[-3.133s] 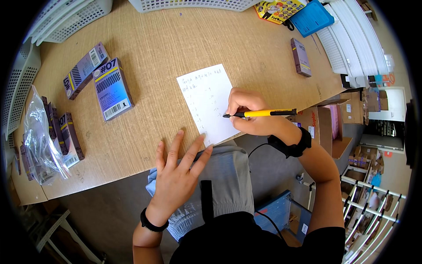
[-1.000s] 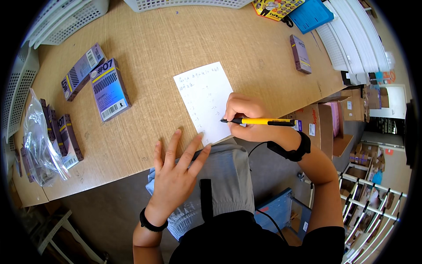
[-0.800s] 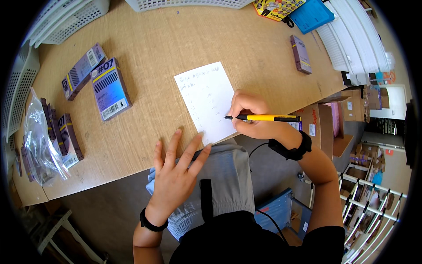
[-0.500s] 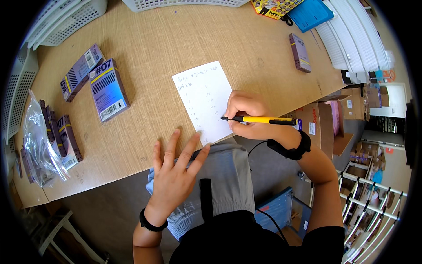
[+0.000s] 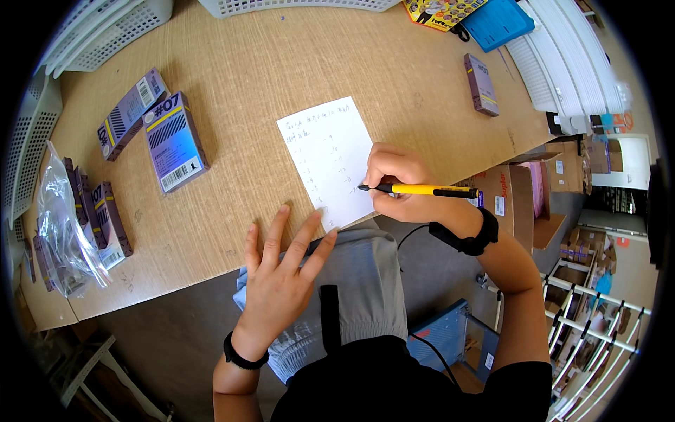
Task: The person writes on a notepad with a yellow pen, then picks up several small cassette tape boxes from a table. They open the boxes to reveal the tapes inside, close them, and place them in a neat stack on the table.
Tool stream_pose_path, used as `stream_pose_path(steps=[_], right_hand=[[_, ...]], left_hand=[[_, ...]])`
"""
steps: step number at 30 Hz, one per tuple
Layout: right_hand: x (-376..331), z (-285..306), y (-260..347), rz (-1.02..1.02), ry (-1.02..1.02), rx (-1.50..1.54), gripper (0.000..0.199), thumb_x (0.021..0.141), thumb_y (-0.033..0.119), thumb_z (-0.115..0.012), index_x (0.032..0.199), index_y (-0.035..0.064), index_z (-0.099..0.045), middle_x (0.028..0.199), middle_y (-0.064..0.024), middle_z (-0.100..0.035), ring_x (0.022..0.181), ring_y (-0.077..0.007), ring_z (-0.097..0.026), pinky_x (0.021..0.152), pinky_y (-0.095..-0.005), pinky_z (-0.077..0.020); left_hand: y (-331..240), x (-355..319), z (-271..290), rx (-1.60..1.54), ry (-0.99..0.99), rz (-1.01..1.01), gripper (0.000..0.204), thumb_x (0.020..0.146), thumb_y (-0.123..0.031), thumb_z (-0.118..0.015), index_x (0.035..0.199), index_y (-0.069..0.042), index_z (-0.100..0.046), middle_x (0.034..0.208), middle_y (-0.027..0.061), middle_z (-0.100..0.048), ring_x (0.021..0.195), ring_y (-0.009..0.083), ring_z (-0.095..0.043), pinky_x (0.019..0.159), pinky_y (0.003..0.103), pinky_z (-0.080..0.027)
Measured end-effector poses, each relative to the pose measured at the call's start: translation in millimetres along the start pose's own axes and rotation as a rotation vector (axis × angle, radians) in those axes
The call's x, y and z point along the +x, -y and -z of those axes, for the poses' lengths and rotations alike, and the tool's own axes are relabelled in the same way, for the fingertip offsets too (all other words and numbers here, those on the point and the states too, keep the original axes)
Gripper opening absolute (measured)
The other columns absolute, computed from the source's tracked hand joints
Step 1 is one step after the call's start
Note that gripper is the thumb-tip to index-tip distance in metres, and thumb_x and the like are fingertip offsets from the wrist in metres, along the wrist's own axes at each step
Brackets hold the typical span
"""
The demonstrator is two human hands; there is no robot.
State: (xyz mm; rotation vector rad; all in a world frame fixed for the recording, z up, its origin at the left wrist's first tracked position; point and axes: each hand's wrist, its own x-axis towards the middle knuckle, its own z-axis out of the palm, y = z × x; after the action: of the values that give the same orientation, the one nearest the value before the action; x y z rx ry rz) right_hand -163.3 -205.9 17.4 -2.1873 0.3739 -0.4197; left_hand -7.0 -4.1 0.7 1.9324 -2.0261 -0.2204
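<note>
A white sheet of paper with handwritten lines in two columns lies tilted near the table's front edge. My right hand is closed around a yellow and black pen, whose tip meets the sheet near its right edge, at the foot of the second column. Spread flat, my left hand reaches over the table's edge. Its fingertips rest on the wood and on the paper's lower left corner. Nothing is gripped in that hand.
Two purple boxes lie at the left, beside more boxes under a clear plastic bag. Another purple box lies far right, near a blue case and stacked white trays. White baskets line the back left. Cardboard cartons stand below, right.
The pen and my right hand have shifted very slightly to the right, and a new small mark shows by the tip. My left hand stays in place.
</note>
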Motion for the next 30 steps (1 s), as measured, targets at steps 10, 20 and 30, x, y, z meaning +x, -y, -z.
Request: stream_pose_path(steps=[10, 20, 30], right_hand=[[-14, 20, -13, -0.106, -0.120, 0.236, 0.014, 0.074, -0.005, -0.058, 0.083, 0.0034, -0.051, 0.088, -0.0050, -0.051, 0.074, -0.0110, -0.051, 0.065, -0.0243, -0.0425], [-43, 65, 4, -0.278, -0.268, -0.076, 0.018, 0.074, -0.002, -0.066, 0.089, 0.0026, -0.056, 0.092, -0.0080, -0.053, 0.075, -0.0149, -0.054, 0.069, -0.0248, -0.0457], [-112, 30, -19, -0.384, -0.631, 0.680, 0.013, 0.081, -0.009, -0.054, 0.085, 0.0016, -0.049, 0.084, -0.0041, -0.050, 0.071, -0.0098, -0.051, 0.066, -0.0221, -0.0428]], left_hand=[[2, -1, -2, 0.050, 0.000, -0.025, 0.064, 0.065, -0.009, -0.071, 0.126, -0.024, -0.055, 0.140, 0.0030, -0.040, 0.132, 0.0320, -0.033, 0.106, 0.056, -0.022], [-4, 8, 24, -0.106, 0.107, 0.077, 0.065, 0.071, -0.005, -0.064, 0.133, -0.014, -0.048, 0.139, 0.0074, -0.042, 0.130, 0.0282, -0.037, 0.107, 0.050, -0.024], [50, -22, 39, -1.151, 0.049, 0.282, 0.042, 0.081, -0.001, -0.061, 0.122, 0.000, -0.052, 0.123, 0.0147, -0.057, 0.117, 0.0273, -0.052, 0.100, 0.038, -0.039]])
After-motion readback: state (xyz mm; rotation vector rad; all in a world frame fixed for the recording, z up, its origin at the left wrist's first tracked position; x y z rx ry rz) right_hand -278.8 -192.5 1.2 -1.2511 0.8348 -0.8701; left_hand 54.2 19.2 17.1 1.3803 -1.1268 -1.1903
